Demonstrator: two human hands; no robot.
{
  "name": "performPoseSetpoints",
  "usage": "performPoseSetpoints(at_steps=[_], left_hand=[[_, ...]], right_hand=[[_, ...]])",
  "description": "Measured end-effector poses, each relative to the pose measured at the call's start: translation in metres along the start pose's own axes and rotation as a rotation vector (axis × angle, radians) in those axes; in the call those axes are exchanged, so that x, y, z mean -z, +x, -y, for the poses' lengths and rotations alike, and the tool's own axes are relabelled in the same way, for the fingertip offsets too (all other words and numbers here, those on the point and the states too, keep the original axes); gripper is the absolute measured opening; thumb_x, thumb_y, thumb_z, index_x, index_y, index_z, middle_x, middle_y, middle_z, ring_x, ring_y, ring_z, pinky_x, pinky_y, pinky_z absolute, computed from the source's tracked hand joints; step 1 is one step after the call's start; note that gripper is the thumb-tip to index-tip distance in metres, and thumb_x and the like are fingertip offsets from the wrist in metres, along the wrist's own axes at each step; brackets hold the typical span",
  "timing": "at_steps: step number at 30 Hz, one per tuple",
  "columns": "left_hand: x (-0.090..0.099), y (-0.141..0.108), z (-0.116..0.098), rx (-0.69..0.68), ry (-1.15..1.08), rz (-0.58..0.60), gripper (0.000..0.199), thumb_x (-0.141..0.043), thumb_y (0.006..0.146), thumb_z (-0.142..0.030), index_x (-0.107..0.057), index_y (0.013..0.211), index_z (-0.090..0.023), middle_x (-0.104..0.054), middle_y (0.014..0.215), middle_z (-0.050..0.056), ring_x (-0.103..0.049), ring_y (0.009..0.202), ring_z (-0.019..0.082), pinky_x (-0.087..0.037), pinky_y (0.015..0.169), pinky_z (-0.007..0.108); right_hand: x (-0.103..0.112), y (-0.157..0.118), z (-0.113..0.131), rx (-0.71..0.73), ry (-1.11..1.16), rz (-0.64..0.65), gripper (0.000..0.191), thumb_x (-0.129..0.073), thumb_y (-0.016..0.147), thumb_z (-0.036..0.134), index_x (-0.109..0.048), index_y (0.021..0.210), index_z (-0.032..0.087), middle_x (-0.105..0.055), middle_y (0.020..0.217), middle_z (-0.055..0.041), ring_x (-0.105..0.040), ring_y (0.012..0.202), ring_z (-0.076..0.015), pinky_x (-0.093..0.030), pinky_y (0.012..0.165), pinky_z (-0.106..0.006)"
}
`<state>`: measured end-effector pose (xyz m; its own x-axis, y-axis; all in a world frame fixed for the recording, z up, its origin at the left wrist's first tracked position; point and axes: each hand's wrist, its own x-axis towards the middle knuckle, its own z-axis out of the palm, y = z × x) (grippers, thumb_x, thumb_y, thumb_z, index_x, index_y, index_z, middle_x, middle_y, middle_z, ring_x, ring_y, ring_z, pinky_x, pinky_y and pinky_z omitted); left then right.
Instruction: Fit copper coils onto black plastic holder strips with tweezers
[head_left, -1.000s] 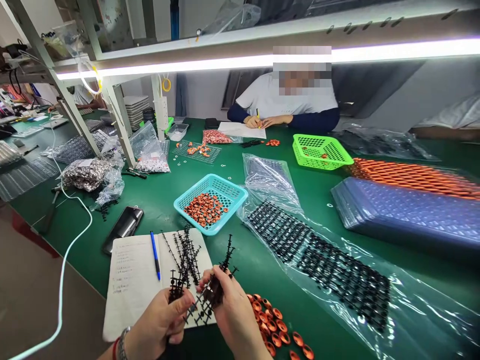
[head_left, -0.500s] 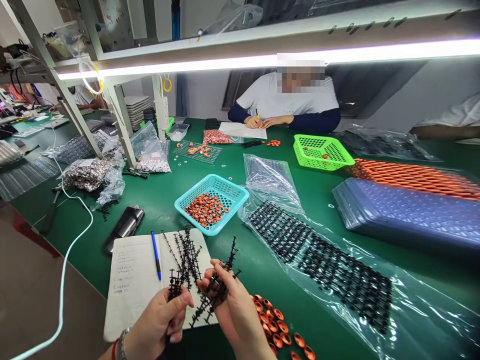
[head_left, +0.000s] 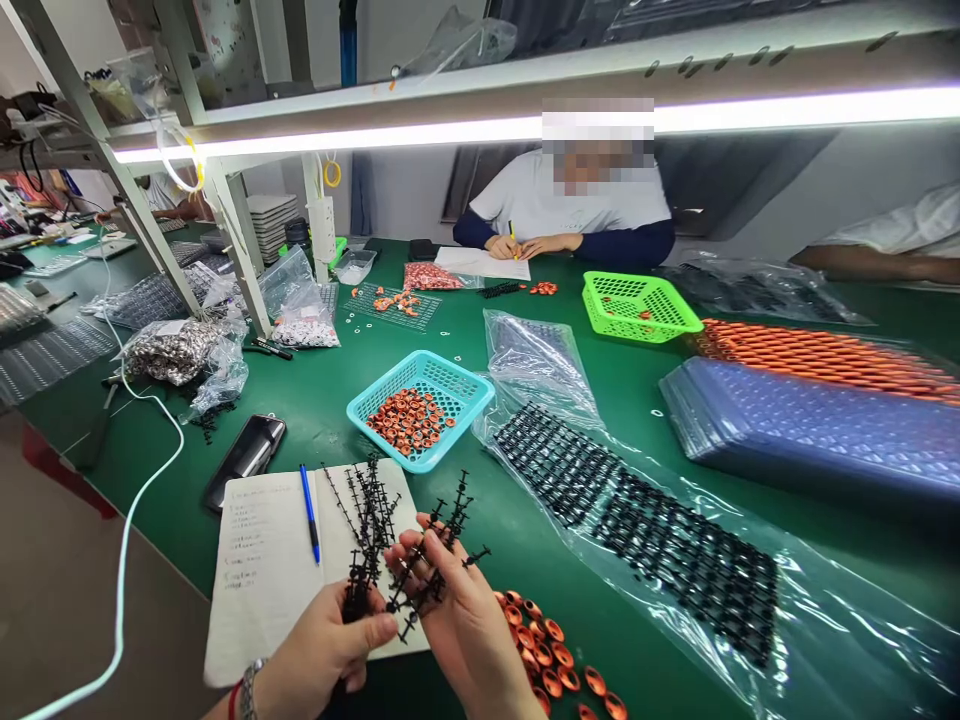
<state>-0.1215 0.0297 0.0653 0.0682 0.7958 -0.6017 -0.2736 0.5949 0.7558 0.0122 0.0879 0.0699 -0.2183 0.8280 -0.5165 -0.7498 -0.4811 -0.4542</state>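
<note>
My left hand (head_left: pixel 330 635) is closed round the lower ends of a bunch of thin black plastic sprues (head_left: pixel 365 580) with short side branches. My right hand (head_left: pixel 466 610) cradles a looser group of black branched sprues (head_left: pixel 431 560), its thumb laid over them and its fingers curled behind. The two hands are close together at the near edge of an open notebook (head_left: pixel 255 590). More black sprues (head_left: pixel 373 505) show over the right-hand page; whether they lie on it or rise from my left hand, I cannot tell.
A blue pen (head_left: pixel 310 515) lies on the notebook, a dark case (head_left: pixel 244 460) beside it. Orange rings (head_left: pixel 551 650) are loose right of my hands. Ahead stands a blue basket (head_left: pixel 480 385) of orange rings. Black parts in clear plastic (head_left: pixel 675 535) lie right. A person (head_left: pixel 570 200) writes opposite.
My right hand has opened slightly, and the sprues in it are more spread out. My left hand has shifted a little to the right, closer to them.
</note>
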Motion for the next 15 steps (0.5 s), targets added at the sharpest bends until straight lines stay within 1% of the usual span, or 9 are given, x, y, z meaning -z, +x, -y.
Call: performPoseSetpoints(at_steps=[3, 6, 8, 12, 15], left_hand=[[0.0007, 0.0024, 0.0007, -0.007, -0.013, 0.002, 0.067, -0.089, 0.049, -0.062, -0.047, 0.078, -0.019, -0.043, 0.055, -0.013, -0.024, 0.035, 0.0, -0.021, 0.035, 0.019], [0.0005, 0.0023, 0.001, -0.016, -0.022, -0.002, 0.068, -0.089, 0.047, -0.065, -0.045, 0.075, -0.02, -0.041, 0.054, -0.013, -0.024, 0.035, 0.001, -0.021, 0.035, 0.018], [-0.0003, 0.0008, 0.0007, -0.021, -0.019, -0.002, 0.068, -0.088, 0.047, -0.065, -0.045, 0.074, -0.02, -0.04, 0.053, -0.013, -0.023, 0.035, 0.001, -0.021, 0.035, 0.018], [-0.0017, -0.0014, -0.0011, -0.057, -0.003, -0.007, 0.065, -0.087, 0.052, -0.065, -0.046, 0.074, -0.02, -0.041, 0.053, -0.012, -0.025, 0.035, 0.001, -0.021, 0.035, 0.018], [-0.0019, -0.0004, -0.0017, -0.082, 0.014, -0.008, 0.064, -0.087, 0.053, -0.065, -0.047, 0.073, -0.019, -0.041, 0.054, -0.012, -0.025, 0.035, 0.001, -0.021, 0.035, 0.018]], right_hand=[[0.0002, -0.0035, -0.0009, -0.018, -0.01, 0.033, 0.053, -0.099, 0.049, 0.038, -0.07, 0.091, 0.021, -0.074, 0.077, -0.0004, -0.071, 0.073, -0.0163, -0.058, 0.074, -0.028], [0.0, -0.0053, -0.0017, -0.014, -0.015, 0.055, 0.046, -0.099, 0.05, 0.038, -0.071, 0.082, 0.02, -0.076, 0.083, -0.0029, -0.071, 0.081, -0.0169, -0.057, 0.079, -0.028], [-0.0009, -0.0054, -0.0014, -0.015, -0.021, 0.063, 0.046, -0.099, 0.05, 0.039, -0.071, 0.082, 0.018, -0.077, 0.088, -0.0057, -0.072, 0.086, -0.0183, -0.056, 0.082, -0.03], [-0.0017, -0.0045, -0.0006, -0.028, -0.049, 0.075, 0.054, -0.097, 0.053, 0.043, -0.072, 0.094, 0.02, -0.078, 0.094, -0.0091, -0.072, 0.088, -0.0208, -0.055, 0.085, -0.035], [0.0002, -0.0039, -0.0029, -0.035, -0.088, 0.098, 0.056, -0.095, 0.058, 0.047, -0.07, 0.101, 0.02, -0.077, 0.1, -0.01, -0.072, 0.09, -0.0214, -0.055, 0.085, -0.036]])
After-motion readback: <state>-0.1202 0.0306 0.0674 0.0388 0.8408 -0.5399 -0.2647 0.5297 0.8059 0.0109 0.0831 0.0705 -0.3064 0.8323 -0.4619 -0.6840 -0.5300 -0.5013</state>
